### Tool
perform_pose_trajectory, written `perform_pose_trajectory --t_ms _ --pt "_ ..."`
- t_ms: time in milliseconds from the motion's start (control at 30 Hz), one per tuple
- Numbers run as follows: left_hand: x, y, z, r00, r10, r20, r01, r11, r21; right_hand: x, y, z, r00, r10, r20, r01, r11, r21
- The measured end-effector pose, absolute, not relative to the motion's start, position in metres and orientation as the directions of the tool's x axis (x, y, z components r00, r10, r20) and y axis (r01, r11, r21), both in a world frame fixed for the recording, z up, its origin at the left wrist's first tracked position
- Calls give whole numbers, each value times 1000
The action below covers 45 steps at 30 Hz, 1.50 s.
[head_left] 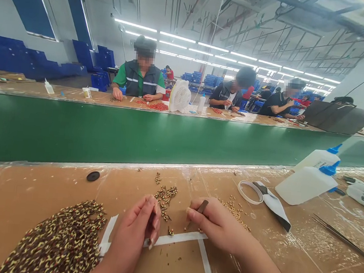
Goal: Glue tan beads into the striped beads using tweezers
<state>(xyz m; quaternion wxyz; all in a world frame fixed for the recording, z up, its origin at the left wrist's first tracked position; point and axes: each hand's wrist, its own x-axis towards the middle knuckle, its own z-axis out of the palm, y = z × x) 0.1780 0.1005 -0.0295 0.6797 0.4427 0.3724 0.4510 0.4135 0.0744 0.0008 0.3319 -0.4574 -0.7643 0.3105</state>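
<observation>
Two bare hands work at a taped desk [17, 206]: the right hand [215, 223] pinches tweezers [201, 207] in a closed grip, the left hand [140, 231] curls over white tape [178, 238]. Just beyond the tape lies a small cluster of finished pieces [165, 197]; left of it a large heap of components [59, 240] remains.

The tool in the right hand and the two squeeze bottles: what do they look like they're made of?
The tool in the right hand looks like thin dull-grey metal, though little of it shows. The squeeze bottles look like translucent white plastic with blue plastic caps, matte and slightly cloudy.
</observation>
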Motion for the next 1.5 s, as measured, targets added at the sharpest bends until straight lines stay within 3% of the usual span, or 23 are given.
perform_pose_trajectory --t_ms 200,533,667,767,867,967,1233,1500 --pt "178 101 -27 348 935 -71 -271 173 947 414 78 -2 -386 909 155 593 373 -713" --pt "179 101 -22 351 931 -95 -223 182 958 411 77 -2 -421 902 98 614 362 -701" --pt "180 103 -24 353 925 -140 -202 221 954 411 76 -4 -346 894 284 476 428 -769" --pt "180 103 -27 390 907 -161 -175 244 954 407 76 -9 -150 893 423 267 449 -853" --pt "180 103 -30 460 869 -184 -174 291 941 399 77 -16 52 901 431 -18 432 -902" --pt "180 101 -30 523 819 -234 -206 389 898 391 80 -21 110 922 370 -193 385 -902" --pt "181 99 -24 586 764 -269 -292 509 810 385 78 -24 57 935 350 -266 352 -897" --pt "183 101 -27 568 777 -273 -275 491 826 383 79 -26 43 951 305 -291 304 -907"
